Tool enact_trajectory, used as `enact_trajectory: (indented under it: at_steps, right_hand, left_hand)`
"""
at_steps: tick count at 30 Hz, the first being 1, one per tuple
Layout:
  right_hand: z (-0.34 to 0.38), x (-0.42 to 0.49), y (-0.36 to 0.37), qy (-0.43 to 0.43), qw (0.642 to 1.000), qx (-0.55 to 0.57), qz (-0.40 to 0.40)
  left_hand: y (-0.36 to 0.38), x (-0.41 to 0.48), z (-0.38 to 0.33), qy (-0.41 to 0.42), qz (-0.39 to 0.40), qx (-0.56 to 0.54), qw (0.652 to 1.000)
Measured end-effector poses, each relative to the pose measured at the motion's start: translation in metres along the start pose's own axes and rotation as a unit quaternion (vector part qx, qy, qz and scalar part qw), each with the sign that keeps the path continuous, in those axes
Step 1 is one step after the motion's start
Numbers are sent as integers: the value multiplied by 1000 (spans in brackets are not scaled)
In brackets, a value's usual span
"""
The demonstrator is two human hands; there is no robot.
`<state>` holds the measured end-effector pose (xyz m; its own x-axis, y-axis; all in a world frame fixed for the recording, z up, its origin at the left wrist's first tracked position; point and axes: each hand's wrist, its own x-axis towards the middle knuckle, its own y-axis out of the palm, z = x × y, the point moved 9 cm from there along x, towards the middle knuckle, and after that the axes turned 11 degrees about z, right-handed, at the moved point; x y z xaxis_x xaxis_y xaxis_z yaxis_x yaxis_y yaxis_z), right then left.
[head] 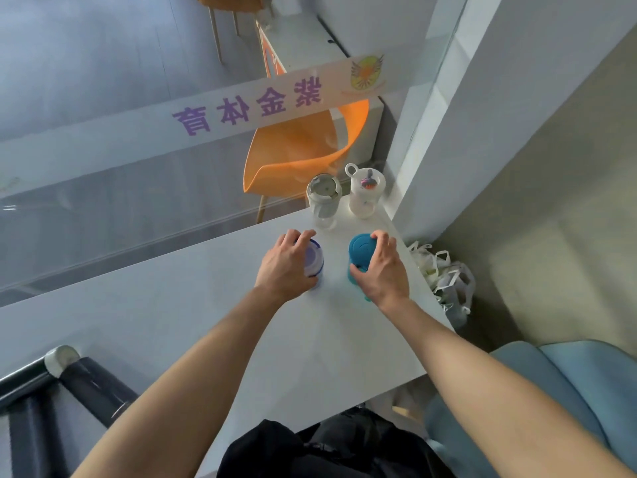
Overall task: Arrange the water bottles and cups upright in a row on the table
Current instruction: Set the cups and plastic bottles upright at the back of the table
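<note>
On the white table (241, 305) my left hand (284, 267) grips a clear bottle with a pale purple lid (314, 262), standing upright. My right hand (381, 270) wraps around a teal bottle (360, 251), also upright, a little to the right of the first. Beyond them, near the table's far end, stand a clear cup with a grey-white lid (324, 198) and a white bottle with a loop handle and a colourful top (366, 191), side by side.
A glass wall with purple lettering runs along the table's left edge; an orange chair (303, 150) sits behind it. A wall corner closes the far right. White bags (444, 277) lie on the floor to the right, and a blue chair (568, 391) is near me.
</note>
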<state>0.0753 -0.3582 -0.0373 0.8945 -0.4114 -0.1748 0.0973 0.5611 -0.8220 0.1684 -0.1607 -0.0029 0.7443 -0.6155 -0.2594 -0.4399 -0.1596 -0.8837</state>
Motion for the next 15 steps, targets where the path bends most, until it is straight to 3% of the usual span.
enact_trajectory:
  at_steps: [11,15]
  right_hand:
    - [-15,13,-2,14,998,-26,62]
    - [20,-6,-49,-88,992,-29,-88]
  left_hand:
    - [11,12,0,-48,18,-12,999]
    - [9,3,7,-61,52,-27,996]
